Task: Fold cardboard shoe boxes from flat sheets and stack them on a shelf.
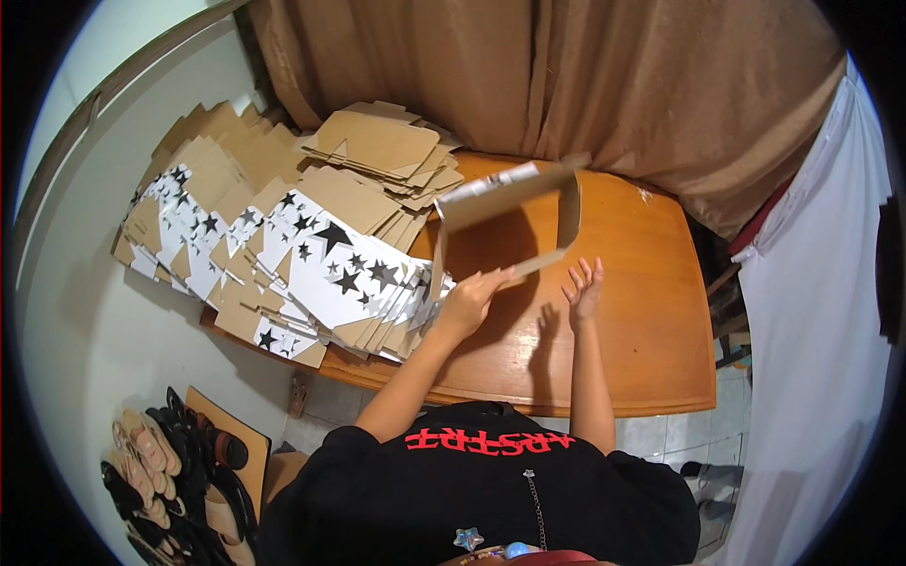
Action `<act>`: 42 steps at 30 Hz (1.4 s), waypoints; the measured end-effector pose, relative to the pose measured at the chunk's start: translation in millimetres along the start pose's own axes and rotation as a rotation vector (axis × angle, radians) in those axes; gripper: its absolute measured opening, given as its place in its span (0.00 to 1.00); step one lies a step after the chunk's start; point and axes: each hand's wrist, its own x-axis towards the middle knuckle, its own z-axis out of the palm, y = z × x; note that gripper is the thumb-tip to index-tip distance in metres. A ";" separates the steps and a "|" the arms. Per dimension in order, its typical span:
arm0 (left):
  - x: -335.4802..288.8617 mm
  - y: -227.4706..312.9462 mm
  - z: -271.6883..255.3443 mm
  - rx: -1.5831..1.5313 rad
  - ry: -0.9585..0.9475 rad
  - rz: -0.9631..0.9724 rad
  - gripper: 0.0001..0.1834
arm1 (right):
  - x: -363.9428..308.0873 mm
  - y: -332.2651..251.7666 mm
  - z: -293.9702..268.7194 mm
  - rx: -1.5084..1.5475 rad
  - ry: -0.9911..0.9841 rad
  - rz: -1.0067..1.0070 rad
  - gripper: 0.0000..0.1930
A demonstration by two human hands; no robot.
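Cardboard box: A brown box frame point(505, 200), white along part of its far side, stands tilted with its middle open, over the table between the stacked cardboard and the right hand; whether its left end touches the stack cannot be told.
Left hand: The left hand point(469, 304) grips the box's near edge, fingers running along the panel.
Right hand: Wide, fingers spread and holding nothing, the right hand point(585, 291) is raised just beside the box's near right corner.
Stacked cardboard: Flat white sheets with black stars point(326, 250) fan across the table's left part, reaching its near edge; plain brown pieces point(373, 141) are heaped behind.
Table: Glossy orange-brown wood point(646, 302) shows from the box to the rounded right edge, with shadows of box and arm across it.
Near edge: A grooved rim runs in front of the person's black shirt point(491, 491).
Curtain: Brown fabric point(642, 85) hangs close along the far edge.
Right side: A white cloth point(802, 330) hangs past the table's end, a strip of tiled floor point(661, 436) between.
Left side: A pale wall point(75, 302) borders the stack, with shoes point(151, 453) gathered below.
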 end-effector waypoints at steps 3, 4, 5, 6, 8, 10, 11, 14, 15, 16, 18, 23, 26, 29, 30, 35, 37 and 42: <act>-23.0 -15.3 20.5 -0.074 -0.149 0.137 0.12 | -9.5 -1.9 -32.4 -0.319 0.106 0.224 0.47; -25.0 -8.1 23.6 -0.081 -0.196 0.116 0.13 | -15.0 -8.2 -34.1 -0.319 0.120 0.228 0.47; -24.7 -3.6 25.1 -0.172 -0.241 0.048 0.13 | -20.1 -13.5 -34.2 -0.357 0.146 0.274 0.46; -24.7 1.1 25.8 -0.261 -0.285 -0.021 0.13 | -23.4 -17.4 -35.4 -0.395 0.171 0.322 0.45; -24.4 5.7 27.1 -0.260 -0.348 -0.044 0.13 | -23.9 -29.3 -37.3 -0.510 0.260 0.282 0.38; -21.9 9.9 27.0 -0.259 -0.412 -0.064 0.13 | -12.0 -37.1 -60.5 -0.484 0.168 0.480 0.47; -20.3 10.4 25.8 -0.289 -0.410 -0.084 0.13 | -13.3 -45.3 -52.2 -0.487 0.172 0.488 0.47; -16.2 9.2 26.4 -0.359 -0.408 -0.119 0.12 | -16.8 -60.1 -37.8 -0.583 0.222 0.355 0.50; -15.0 9.0 26.8 -0.389 -0.393 -0.127 0.11 | -14.6 -57.4 -39.3 -0.582 0.197 0.271 0.53; -13.0 7.5 26.3 -0.415 -0.374 -0.136 0.11 | -14.5 -57.9 -34.5 -0.580 0.167 0.186 0.55; -10.5 0.4 22.7 -0.451 -0.432 -0.194 0.10 | -18.3 -61.0 -25.2 -0.565 0.198 0.213 0.58; -1.3 -16.2 13.7 -0.460 -0.392 -0.378 0.11 | -6.0 -46.8 -35.6 -0.518 0.123 0.247 0.56; 5.6 -27.7 11.4 -0.444 -0.440 -0.383 0.11 | 3.5 -42.6 -27.9 -0.585 0.155 0.286 0.53; 11.2 -32.3 10.3 -0.488 -0.531 -0.401 0.12 | 19.7 -10.8 -44.5 -0.683 0.145 0.078 0.51; 15.5 -32.4 11.2 -0.569 -0.575 -0.425 0.15 | 31.0 3.2 -61.8 -0.775 0.169 -0.055 0.45; 22.2 -68.1 14.3 -0.289 -0.424 -0.460 0.22 | 45.3 -0.2 -79.0 -1.024 0.160 -0.552 0.29; 21.6 -77.7 15.6 0.017 -0.458 -0.461 0.34 | 43.8 -12.0 -83.4 -0.676 0.176 -0.086 0.21; 8.1 -114.3 25.1 0.099 -0.433 -0.440 0.45 | 23.2 -32.4 -74.2 -0.507 0.273 0.073 0.21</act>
